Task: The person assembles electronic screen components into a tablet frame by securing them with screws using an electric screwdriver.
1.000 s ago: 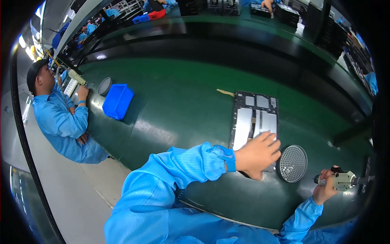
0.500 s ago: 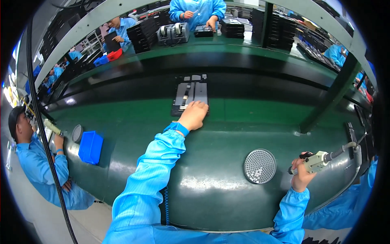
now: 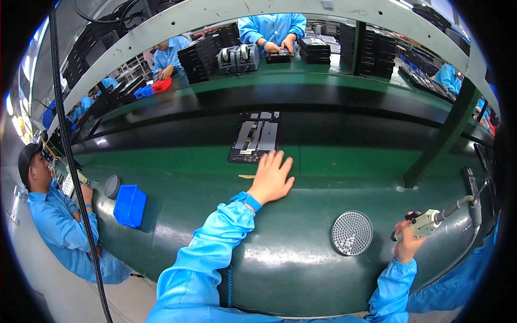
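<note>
An opened tablet (image 3: 267, 135), its grey battery packs showing, lies at the far side of the green bench, partly on the dark strip behind it. My left hand (image 3: 273, 177) is just off the tablet's near right corner, palm down with fingers spread, holding nothing; whether a fingertip touches the edge I cannot tell. A small yellowish strip (image 3: 246, 176) lies beside that hand. At the right, my right hand (image 3: 409, 242) grips a pale electric screwdriver (image 3: 425, 224) with a cable at its back end. Near it sits a round grey dimpled tray (image 3: 352, 233) with small bright bits in it.
A blue bin (image 3: 130, 206) and another round tray (image 3: 112, 186) stand at the left, near a seated person (image 3: 59, 215). A green post (image 3: 444, 137) rises at the right. Across the bench another person (image 3: 272, 29) works between stacks of black trays (image 3: 315, 51).
My left hand has come off the tablet toward me and its fingers have spread. The yellowish strip now shows. My right hand still holds the screwdriver. The whole view has shifted slightly.
</note>
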Available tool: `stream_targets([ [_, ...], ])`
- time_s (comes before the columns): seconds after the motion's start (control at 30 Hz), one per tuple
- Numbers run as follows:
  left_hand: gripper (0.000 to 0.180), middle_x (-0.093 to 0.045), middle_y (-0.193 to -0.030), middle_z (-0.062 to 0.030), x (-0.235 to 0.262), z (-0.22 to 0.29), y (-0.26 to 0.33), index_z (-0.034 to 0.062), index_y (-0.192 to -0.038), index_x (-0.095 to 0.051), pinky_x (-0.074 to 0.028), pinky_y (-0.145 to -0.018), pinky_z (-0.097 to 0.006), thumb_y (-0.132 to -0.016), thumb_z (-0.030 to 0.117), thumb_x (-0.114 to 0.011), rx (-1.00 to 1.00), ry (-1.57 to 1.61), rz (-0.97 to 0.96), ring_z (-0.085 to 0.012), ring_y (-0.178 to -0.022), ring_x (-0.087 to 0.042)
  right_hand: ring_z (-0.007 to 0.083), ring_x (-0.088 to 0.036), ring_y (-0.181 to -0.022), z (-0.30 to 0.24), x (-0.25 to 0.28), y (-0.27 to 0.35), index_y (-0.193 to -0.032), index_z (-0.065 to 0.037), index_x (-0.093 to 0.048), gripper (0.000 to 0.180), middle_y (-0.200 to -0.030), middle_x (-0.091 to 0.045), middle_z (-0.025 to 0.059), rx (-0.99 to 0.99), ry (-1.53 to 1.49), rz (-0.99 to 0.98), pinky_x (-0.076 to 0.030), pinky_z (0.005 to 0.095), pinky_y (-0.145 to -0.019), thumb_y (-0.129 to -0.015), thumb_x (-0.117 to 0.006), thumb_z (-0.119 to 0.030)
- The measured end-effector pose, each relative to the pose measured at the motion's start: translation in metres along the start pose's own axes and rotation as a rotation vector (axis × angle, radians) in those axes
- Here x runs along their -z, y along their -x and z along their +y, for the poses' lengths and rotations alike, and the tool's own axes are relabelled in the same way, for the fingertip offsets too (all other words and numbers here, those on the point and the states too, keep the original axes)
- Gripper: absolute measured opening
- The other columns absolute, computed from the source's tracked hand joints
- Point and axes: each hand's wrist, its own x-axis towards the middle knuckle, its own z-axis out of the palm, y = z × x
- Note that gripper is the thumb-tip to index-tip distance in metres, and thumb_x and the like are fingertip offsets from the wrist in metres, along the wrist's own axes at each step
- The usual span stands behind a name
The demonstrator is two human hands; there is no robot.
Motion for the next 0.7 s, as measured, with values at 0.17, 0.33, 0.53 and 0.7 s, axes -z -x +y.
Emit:
stream_targets([
  [0.17, 0.054, -0.052, -0.115, -0.0194, 0.008, -0.05, -0.016, 0.0017, -0.107, -0.059, -0.027, -0.101, -0.057, -0.077, 0.047, -0.062, 0.351, -0.087, -0.054, -0.035, -0.117, -0.043, 0.0149, -0.054, -0.064, 0.026, 0.031, -0.004, -0.116, -0.001, -0.046, 0.039, -0.1, -0.055, 0.0103, -0.002, 0.054, 0.001, -0.044, 0.0251, -0.054, -0.079, -0.057, 0.003],
  [0.33, 0.051, -0.054, -0.105, -0.0205, -0.016, -0.075, 0.005, -0.0018, -0.103, -0.061, -0.029, -0.103, -0.05, -0.077, 0.042, -0.064, 0.166, -0.074, 0.075, -0.0357, -0.109, -0.047, 0.0149, -0.053, -0.068, 0.028, 0.038, -0.005, -0.116, 0.0, -0.047, 0.036, -0.103, -0.054, 0.0098, 0.0, 0.069, -0.039, -0.042, 0.0242, -0.055, -0.081, -0.057, 0.002],
  [0.53, 0.048, -0.055, -0.1, -0.0205, -0.009, -0.07, 0.016, -0.0032, -0.102, -0.06, -0.031, -0.103, -0.046, -0.075, 0.036, -0.066, 0.191, -0.061, 0.068, -0.0369, -0.106, -0.049, 0.0151, -0.051, -0.067, 0.028, 0.033, -0.005, -0.114, 0.001, -0.048, 0.033, -0.1, -0.053, 0.0101, 0.002, 0.062, -0.034, -0.041, 0.0244, -0.055, -0.081, -0.056, 0.003],
  [0.7, 0.05, -0.05, -0.109, -0.0245, 0.005, -0.056, 0.016, -0.0042, -0.105, -0.057, -0.031, -0.102, -0.048, -0.074, 0.034, -0.067, 0.205, -0.019, 0.066, -0.0406, -0.109, -0.045, 0.0153, -0.052, -0.069, 0.022, 0.035, -0.005, -0.114, 0.001, -0.048, 0.034, -0.099, -0.054, 0.01, -0.02, 0.079, -0.039, -0.041, 0.0242, -0.055, -0.081, -0.054, 0.003],
])
